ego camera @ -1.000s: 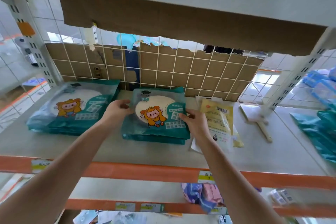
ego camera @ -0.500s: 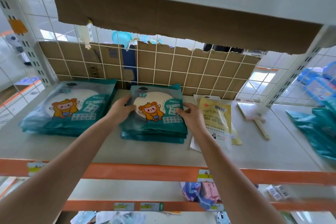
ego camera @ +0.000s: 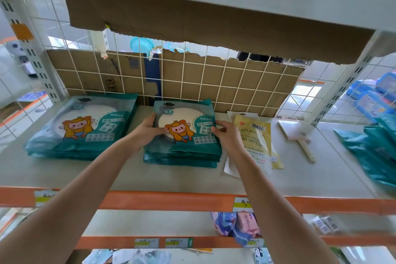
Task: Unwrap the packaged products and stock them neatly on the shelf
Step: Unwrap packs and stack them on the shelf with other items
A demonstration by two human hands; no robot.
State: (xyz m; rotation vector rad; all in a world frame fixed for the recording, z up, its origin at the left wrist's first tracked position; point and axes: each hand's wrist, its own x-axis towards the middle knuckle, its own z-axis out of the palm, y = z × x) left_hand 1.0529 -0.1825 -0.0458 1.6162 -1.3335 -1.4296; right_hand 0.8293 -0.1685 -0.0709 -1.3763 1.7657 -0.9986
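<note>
A small stack of teal packets (ego camera: 182, 135) with a cartoon figure and a white disc lies in the middle of the grey shelf (ego camera: 150, 178). My left hand (ego camera: 143, 133) grips the top packet's left edge, thumb on top. My right hand (ego camera: 226, 135) grips its right edge the same way. A second, larger stack of the same teal packets (ego camera: 81, 128) lies to the left.
A yellow flat packet (ego camera: 255, 137) lies just right of the middle stack, a white hand tool (ego camera: 300, 139) beyond it. More teal packets (ego camera: 377, 152) sit at far right. Wire grid and cardboard (ego camera: 192, 79) back the shelf. An orange rail (ego camera: 171, 200) edges the front.
Both hands have slid the top packet slightly back on the middle stack and keep hold of its edges. The view has shifted a little.
</note>
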